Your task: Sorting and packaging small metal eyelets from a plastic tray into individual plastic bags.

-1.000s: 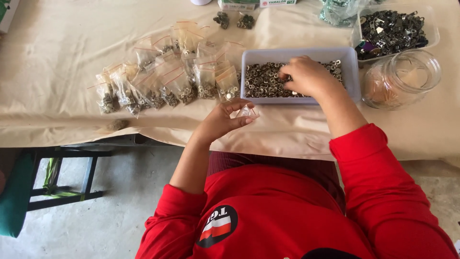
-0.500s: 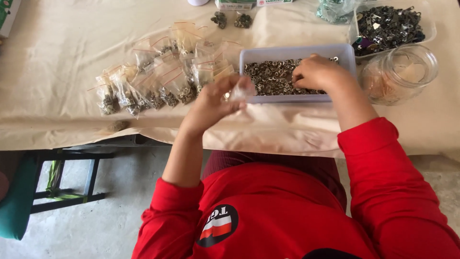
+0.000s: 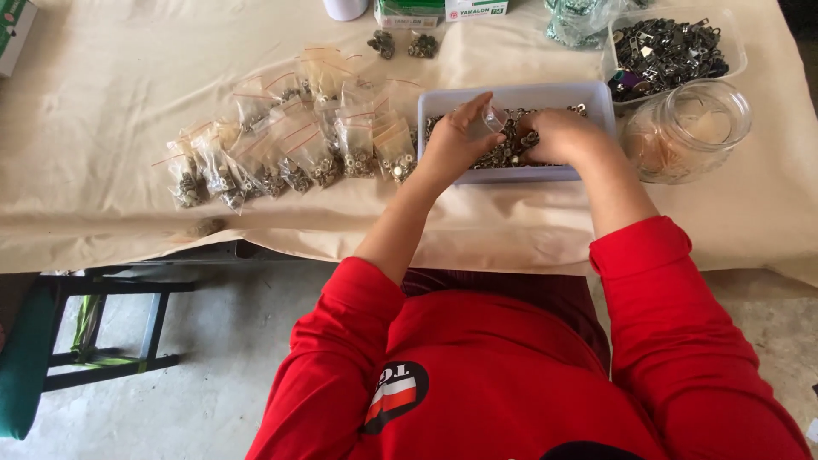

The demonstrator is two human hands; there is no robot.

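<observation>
Left grip: pinched a small clear bag over the grey tray.
Right grip: curled onto metal snaps, just right of the bag's mouth.

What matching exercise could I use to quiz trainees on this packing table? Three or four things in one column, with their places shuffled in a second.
Things:
1. grey tray of small metal parts
2. glass jar
3. filled clear bags
4. small empty bag

Places:
A. spread on the cloth, left of the tray
B. lying on its side, right of the tray
C. pinched in the left hand over the tray
D. under both hands, with the right hand in its contents

Pairs: 1-D, 2-B, 3-A, 4-C
</observation>
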